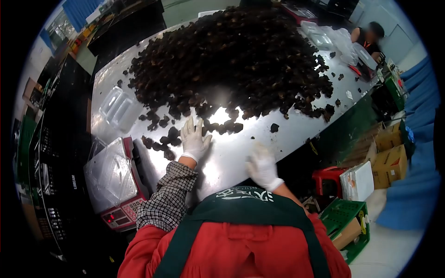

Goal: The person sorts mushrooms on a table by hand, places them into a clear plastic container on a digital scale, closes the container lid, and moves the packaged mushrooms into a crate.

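A large heap of dark brown, lumpy pieces covers the far part of the metal table. My left hand, in a white glove, lies at the near edge of the heap with its fingers spread, beside a few loose dark pieces. White-gloved too, my right hand is over the table's near edge, to the right; motion blurs its fingers. One single dark piece lies beyond it.
Clear plastic trays lie at the table's left, above a red scale. Another person is at the far right corner near plastic bags. A green crate, red stool and cardboard boxes stand at right.
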### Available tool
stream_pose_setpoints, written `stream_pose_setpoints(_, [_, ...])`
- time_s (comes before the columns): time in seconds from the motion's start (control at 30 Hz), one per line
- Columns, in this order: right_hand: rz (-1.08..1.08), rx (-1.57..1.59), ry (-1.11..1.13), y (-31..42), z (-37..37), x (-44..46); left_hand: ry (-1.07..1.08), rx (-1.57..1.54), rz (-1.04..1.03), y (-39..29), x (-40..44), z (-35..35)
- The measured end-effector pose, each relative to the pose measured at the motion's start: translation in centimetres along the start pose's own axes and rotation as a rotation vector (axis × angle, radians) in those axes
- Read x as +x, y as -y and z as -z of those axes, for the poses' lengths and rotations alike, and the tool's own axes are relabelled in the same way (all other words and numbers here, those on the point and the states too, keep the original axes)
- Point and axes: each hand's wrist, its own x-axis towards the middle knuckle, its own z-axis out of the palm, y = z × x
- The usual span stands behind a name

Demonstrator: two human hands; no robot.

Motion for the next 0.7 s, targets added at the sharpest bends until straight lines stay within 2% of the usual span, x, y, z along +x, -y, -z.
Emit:
stream_pose_setpoints(0.1, [0.041, -0.104, 0.108, 0.7, -3.4, 3.3, 0.194, 0.038, 0.015, -0.1, -0.1, 0.9])
stream_pose_setpoints(0.13, [0.036, -0.17, 0.149, 0.0, -4.6, 3.9, 0.203, 0.042, -0.051, -0.2, -0.9, 0.9])
stream_pose_setpoints(0.17, [-0.041, -0.189, 0.19, -1.7, -4.4, 3.3, 0.216, 0.045, -0.113, -0.1, -2.0, 0.9])
stream_pose_setpoints(0.2, [-0.222, -0.17, 0.341, -2.1, -0.6, 3.8, 0.216, -0.005, -0.186, -0.3, -3.1, 1.2])
stream_pose_setpoints(0.23, [-0.165, -0.193, 0.134, -5.5, -0.2, 1.1, 0.218, -0.06, -0.253, -0.7, -4.5, 1.3])
stream_pose_setpoints(0.27, [-0.288, -0.256, 0.139, -6.8, 2.6, -0.7, 0.134, -0.151, -0.325, -0.7, -5.8, 0.5])
stream_pose_setpoints(0.3, [-0.349, -0.331, 0.04, -8.8, 5.0, -2.6, 0.096, -0.206, -0.339, -1.5, -6.6, 0.7])
stream_pose_setpoints(0.33, [-0.475, -0.386, 0.033, -10.0, 7.5, -4.2, 0.08, -0.192, -0.343, -2.1, -6.3, 0.6])
stream_pose_setpoints(0.37, [-0.505, -0.637, -0.029, -12.8, 7.4, -7.3, 0.066, -0.179, -0.346, -2.8, -6.1, 0.3])
stream_pose_setpoints(0.43, [-0.47, -0.587, -0.05, -13.1, 9.0, -6.6, 0.041, -0.227, -0.356, -4.4, -3.6, 0.2])
stream_pose_setpoints(0.47, [-0.436, -0.382, 0.003, -12.8, 9.2, -4.8, 0.069, -0.183, -0.343, -5.3, -2.2, -0.2])
stream_pose_setpoints(0.5, [-0.366, -0.321, 0.003, -11.9, 8.6, -2.1, 0.079, -0.157, -0.339, -6.0, -0.5, -0.8])
stream_pose_setpoints(0.53, [-0.219, -0.315, -0.048, -11.6, 7.2, 0.6, 0.107, -0.114, -0.342, -6.7, 0.9, -1.1])
stream_pose_setpoints(0.6, [-0.1, -0.115, -0.088, -10.3, 4.4, 7.4, 0.203, -0.045, -0.313, -7.1, 2.7, -1.6])
stream_pose_setpoints(0.7, [-0.064, -0.131, -0.099, -9.6, -1.3, 15.7, 0.213, -0.061, -0.344, -6.0, 1.8, -1.4])
